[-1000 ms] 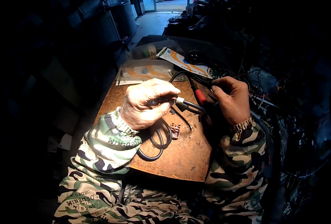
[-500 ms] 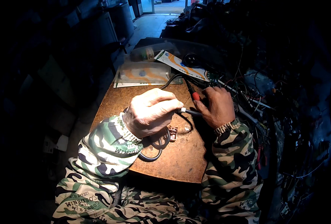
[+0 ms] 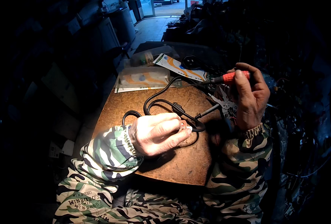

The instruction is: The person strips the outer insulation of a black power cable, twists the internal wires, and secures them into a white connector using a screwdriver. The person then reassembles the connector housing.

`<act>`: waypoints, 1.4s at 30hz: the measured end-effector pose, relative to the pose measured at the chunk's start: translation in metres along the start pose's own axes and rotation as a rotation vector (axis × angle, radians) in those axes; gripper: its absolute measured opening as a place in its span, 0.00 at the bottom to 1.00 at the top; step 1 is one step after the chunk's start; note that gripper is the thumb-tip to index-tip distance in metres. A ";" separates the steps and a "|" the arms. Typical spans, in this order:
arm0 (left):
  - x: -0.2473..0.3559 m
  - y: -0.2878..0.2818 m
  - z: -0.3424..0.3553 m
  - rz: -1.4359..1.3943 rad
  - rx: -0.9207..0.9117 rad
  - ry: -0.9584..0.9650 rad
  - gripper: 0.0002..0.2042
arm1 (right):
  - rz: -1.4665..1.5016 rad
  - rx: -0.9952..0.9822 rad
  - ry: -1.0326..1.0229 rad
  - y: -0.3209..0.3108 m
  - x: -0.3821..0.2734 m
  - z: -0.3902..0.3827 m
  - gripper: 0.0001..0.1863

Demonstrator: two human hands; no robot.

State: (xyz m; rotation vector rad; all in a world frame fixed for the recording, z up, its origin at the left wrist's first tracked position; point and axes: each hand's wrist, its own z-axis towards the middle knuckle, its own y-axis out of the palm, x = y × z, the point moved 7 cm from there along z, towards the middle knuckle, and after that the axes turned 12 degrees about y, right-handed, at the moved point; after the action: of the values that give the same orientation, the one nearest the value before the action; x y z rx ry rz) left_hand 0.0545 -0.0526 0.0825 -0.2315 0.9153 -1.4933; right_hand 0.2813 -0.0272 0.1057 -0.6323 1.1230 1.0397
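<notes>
My left hand is closed over the table, pinching a small brown plastic part between thumb and fingers. A black cable loops around and behind that hand. Whether the cable joins the brown part is hidden by the fingers. To the right, my right hand is raised and wrapped round a red-handled screwdriver. Its dark shaft points left, and its tip is lost against the dark background. Just below the screwdriver lies a pair of metal pliers, probably wire strippers.
The worn brown wooden table is lit in the middle. Clear plastic packaging and a white-and-orange card lie at its far side, beside a coiled black cord. Tangled wires crowd the dark right side.
My left hand has let go of the cable end and taken the brown part off the table. The right hand has left the cable, picked up the screwdriver and risen to the right.
</notes>
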 end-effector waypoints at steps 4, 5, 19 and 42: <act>-0.001 0.004 0.007 -0.037 -0.035 -0.017 0.18 | 0.004 0.086 -0.211 -0.006 -0.021 -0.010 0.20; 0.000 0.005 0.006 -0.041 -0.050 -0.019 0.18 | -0.012 0.066 -0.212 -0.003 -0.024 -0.014 0.20; 0.002 0.012 0.000 -0.041 -0.025 -0.027 0.18 | 0.005 0.044 -0.247 0.000 -0.019 -0.016 0.23; -0.043 0.026 -0.053 -1.172 0.740 -1.097 0.16 | 0.287 -0.514 0.608 0.060 0.092 0.057 0.25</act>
State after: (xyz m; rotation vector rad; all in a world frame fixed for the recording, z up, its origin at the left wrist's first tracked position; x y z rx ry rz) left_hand 0.0469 0.0111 0.0469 -1.0060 -0.8368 -2.1867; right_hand 0.2574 0.0777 0.0443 -1.2834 1.5100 1.4545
